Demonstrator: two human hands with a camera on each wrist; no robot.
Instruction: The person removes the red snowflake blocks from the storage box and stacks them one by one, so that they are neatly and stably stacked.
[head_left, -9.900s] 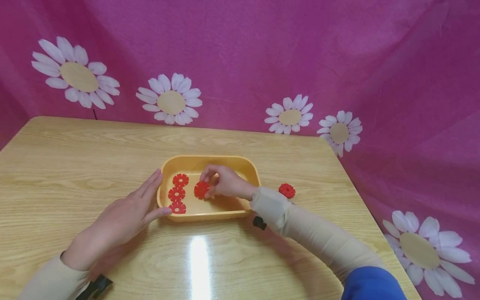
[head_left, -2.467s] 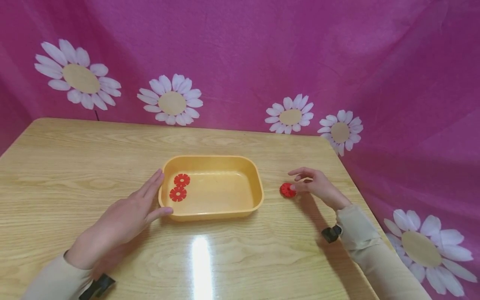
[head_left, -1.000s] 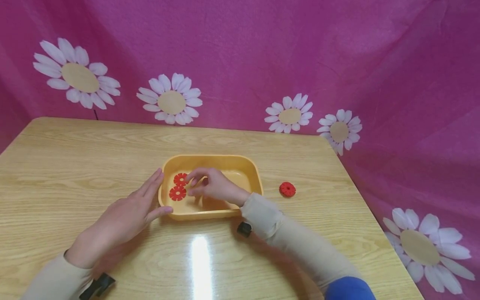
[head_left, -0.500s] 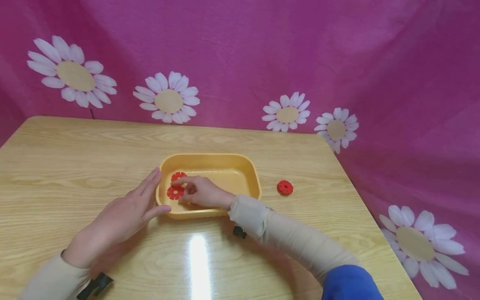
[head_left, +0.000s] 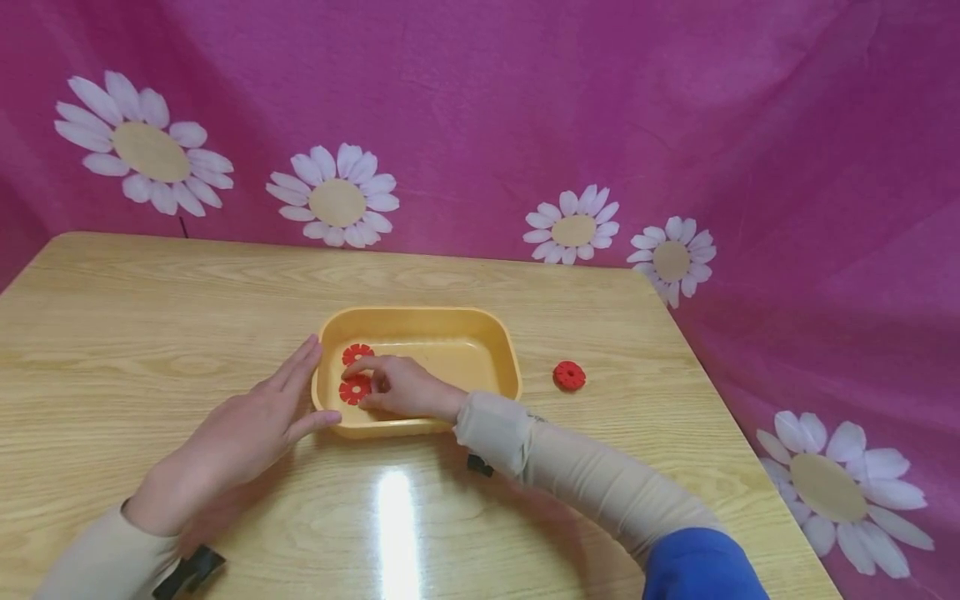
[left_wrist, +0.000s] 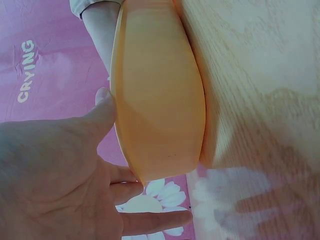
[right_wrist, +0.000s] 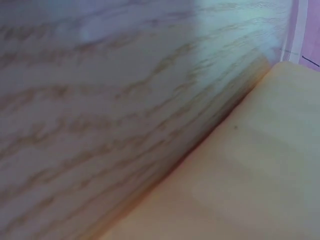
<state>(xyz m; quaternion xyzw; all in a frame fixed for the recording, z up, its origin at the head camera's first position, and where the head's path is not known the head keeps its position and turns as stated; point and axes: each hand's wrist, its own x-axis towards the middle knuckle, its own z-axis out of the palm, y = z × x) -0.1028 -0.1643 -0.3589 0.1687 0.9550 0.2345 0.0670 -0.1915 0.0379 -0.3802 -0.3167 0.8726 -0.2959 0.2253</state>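
Note:
A yellow plastic tray stands on the table. Inside, by its left end, lie two red flower-shaped interlocking discs, the far disc and the near disc. My right hand reaches over the tray's front rim, its thumb and index finger pinching the near disc. With fingers extended, my left hand rests against the tray's left end, thumb at the front rim; the left wrist view shows that hand beside the tray wall. Only tray wall and tabletop show in the right wrist view.
To the right of the tray, a small stack of red discs sits on the wooden table. A pink curtain with white flowers hangs behind the table and along its right side.
Earlier, three discs lay in the tray; now two do. My right hand has come from the stack on the right into the tray, and the near disc has shifted slightly toward me.

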